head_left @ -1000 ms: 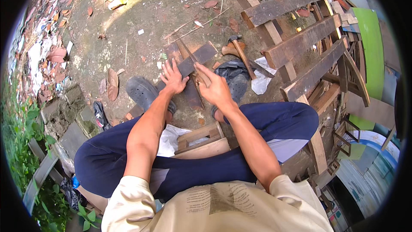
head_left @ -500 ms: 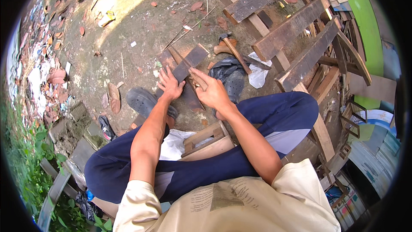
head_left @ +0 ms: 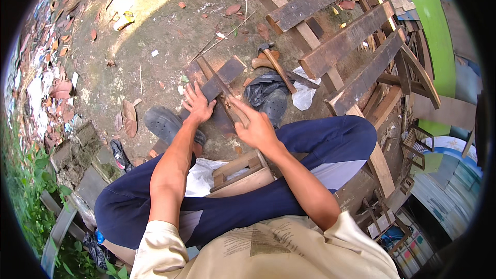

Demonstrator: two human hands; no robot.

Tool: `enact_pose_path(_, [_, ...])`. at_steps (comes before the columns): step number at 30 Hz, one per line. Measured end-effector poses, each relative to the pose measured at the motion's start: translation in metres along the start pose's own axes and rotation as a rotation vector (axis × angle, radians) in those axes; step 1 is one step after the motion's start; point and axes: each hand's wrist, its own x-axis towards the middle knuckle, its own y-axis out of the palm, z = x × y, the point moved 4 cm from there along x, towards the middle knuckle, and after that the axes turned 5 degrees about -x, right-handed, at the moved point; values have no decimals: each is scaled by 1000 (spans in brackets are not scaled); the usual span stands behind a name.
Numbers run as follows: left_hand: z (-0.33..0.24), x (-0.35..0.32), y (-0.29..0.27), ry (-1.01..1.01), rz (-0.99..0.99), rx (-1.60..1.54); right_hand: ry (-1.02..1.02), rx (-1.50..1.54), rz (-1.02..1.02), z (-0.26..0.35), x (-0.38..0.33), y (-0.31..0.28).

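My left hand (head_left: 198, 104) lies with its fingers spread on a short dark wooden board (head_left: 231, 71), pressing near its left end. My right hand (head_left: 257, 133) is wrapped round the wooden handle of a handsaw (head_left: 216, 76). The saw's narrow blade runs across the board, pointing away from me. Another piece of wood (head_left: 223, 123) lies beneath the board, between my shoes. How deep the blade sits in the wood cannot be made out.
A hammer (head_left: 279, 68) lies right of the board, beside a black plastic bag (head_left: 262, 88) and a white plastic piece (head_left: 304, 93). A slatted wooden pallet (head_left: 343, 46) stands at the right. A wooden box frame (head_left: 243, 175) sits between my legs. Litter (head_left: 46, 90) covers the far left.
My right hand has drawn the saw back toward me. My left hand stays on the board. The whole view has shifted slightly.
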Motion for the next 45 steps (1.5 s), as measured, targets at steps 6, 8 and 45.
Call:
enact_pose_path(6, [9,0,-2,-26,10,16,-238,40,-76,-10,-108,-34])
enact_pose_path(8, [3,-1,-2,-24,26,26,-36,93,-12,3,-35,-19])
enact_pose_path(45, [-66,-23,-3,244,-574,-12,-196,27,-339,22,-215,-108])
